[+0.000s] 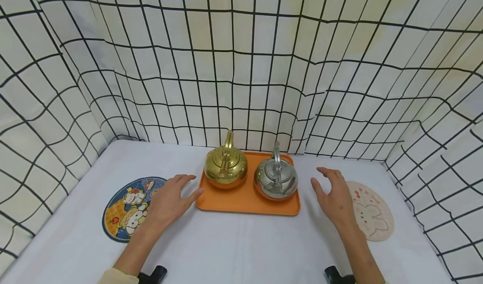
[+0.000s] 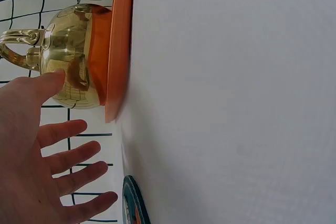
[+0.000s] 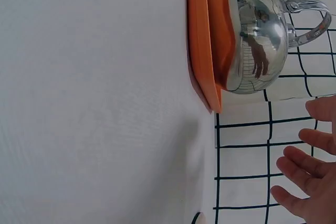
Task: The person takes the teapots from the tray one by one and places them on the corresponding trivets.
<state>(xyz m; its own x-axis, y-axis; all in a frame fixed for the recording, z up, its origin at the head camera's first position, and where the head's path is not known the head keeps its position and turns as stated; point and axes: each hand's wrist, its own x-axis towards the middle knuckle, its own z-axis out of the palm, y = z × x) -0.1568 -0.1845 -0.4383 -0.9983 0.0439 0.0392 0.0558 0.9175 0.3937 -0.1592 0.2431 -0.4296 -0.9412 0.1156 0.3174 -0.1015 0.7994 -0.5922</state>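
Observation:
On an orange tray (image 1: 241,202) stand two shiny round teapots, a gold teapot (image 1: 226,166) on the left and a silver teapot (image 1: 276,178) on the right, each with an arched handle over its lid. My left hand (image 1: 168,202) is by the tray's left end, fingers spread and holding nothing. In the left wrist view its thumb (image 2: 51,83) overlaps the gold teapot (image 2: 68,51). To the right of the tray, my right hand (image 1: 333,198) has its fingers apart and nothing in it. The silver teapot (image 3: 260,35) is the nearest thing to it.
A round blue mat with cartoon bears (image 1: 130,210) lies at the left, partly behind the left hand. At the right is a round beige mat with a rabbit (image 1: 371,212). White walls with black netting (image 1: 241,68) enclose the white table (image 1: 241,250) at the back and sides.

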